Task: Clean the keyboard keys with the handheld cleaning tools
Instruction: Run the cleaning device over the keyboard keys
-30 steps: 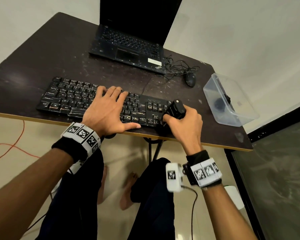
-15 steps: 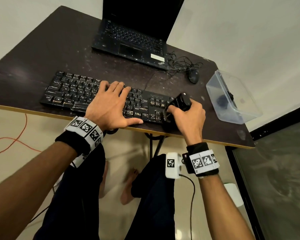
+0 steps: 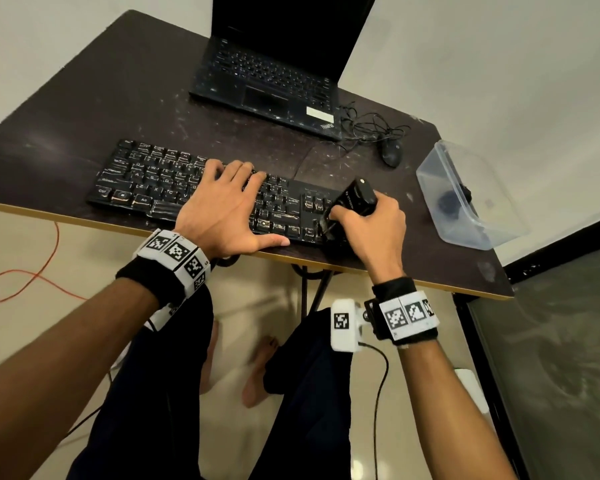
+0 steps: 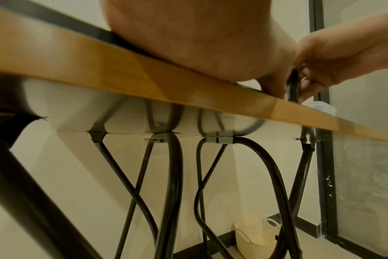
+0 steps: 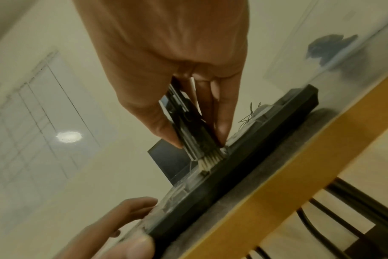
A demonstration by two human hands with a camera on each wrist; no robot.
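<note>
A black keyboard [image 3: 146, 181] lies near the front edge of a dark table [image 3: 118, 98]. My left hand [image 3: 222, 206] lies flat on its middle keys, fingers straight and spread, thumb along the keyboard's front edge. My right hand [image 3: 368, 223] grips a black cleaning brush [image 3: 355, 199] at the keyboard's right end. In the right wrist view the brush [image 5: 188, 129] is pinched between thumb and fingers, and its pale bristles [image 5: 210, 160] press onto the keys of the keyboard [image 5: 244, 157]. The left wrist view shows mostly the table's edge [image 4: 144, 73] and my palm on it.
An open black laptop [image 3: 274, 74] stands at the back of the table, with a tangled cable and a mouse [image 3: 392, 154] to its right. A clear plastic box [image 3: 468, 195] holding dark items sits at the right edge. An orange cable [image 3: 32, 275] lies on the floor.
The right hand with the brush has shifted a little over the keyboard's right end, staying on the keys. The left hand stays flat on the keyboard. The head view has tilted slightly.
</note>
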